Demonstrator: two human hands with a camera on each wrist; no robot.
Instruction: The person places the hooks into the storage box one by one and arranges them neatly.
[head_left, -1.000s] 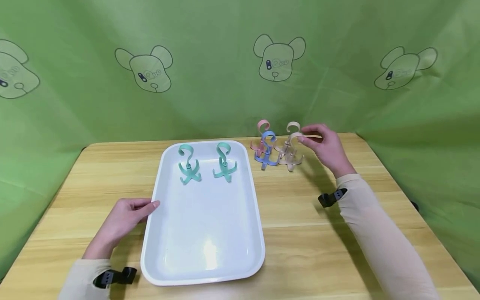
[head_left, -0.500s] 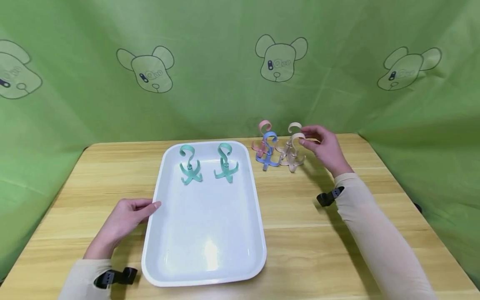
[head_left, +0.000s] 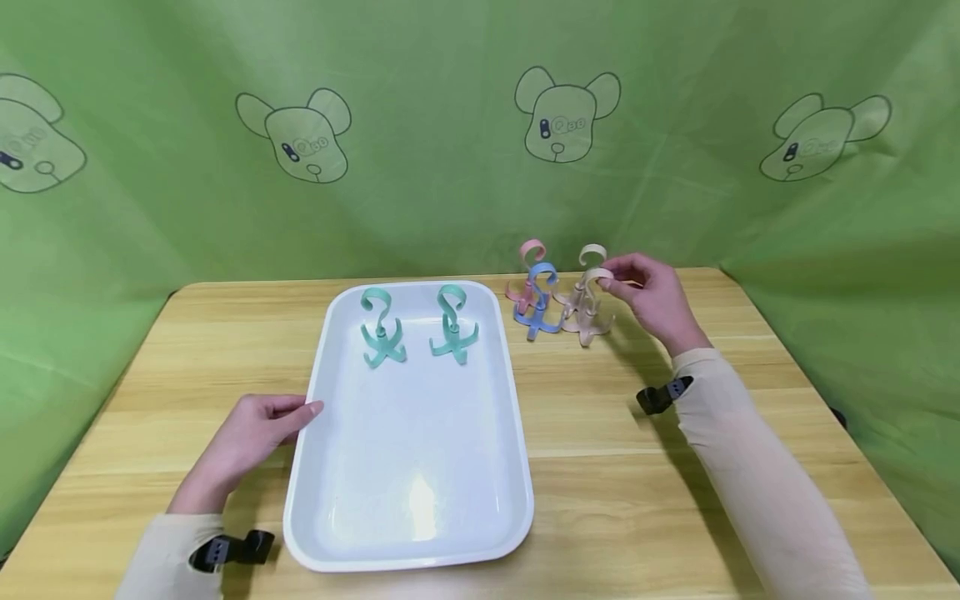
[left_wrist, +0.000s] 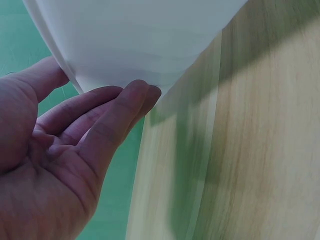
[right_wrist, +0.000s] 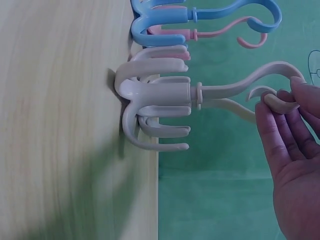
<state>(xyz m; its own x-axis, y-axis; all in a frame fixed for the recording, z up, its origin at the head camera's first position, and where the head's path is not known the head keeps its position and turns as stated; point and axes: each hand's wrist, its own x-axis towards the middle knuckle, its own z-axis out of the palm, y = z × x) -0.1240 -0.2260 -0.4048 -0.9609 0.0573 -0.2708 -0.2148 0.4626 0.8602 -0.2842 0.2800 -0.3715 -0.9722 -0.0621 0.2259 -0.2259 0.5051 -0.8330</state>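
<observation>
Your right hand (head_left: pixel 654 296) – fingertips pinching curl of beige hook (head_left: pixel 588 306), standing on counter (head_left: pixel 600 417) beside blue hook (head_left: pixel 537 302). Left hand (head_left: pixel 251 429) – relaxed, fingers touching tray (head_left: pixel 408 533) rim. Step: pickup. Next likely needs straight lift, clearing neighbours.

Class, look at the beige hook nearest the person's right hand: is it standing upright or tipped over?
Upright. The front beige hook stands on its prongs on the table, curled top uppermost, where the right hand pinches it.
</observation>
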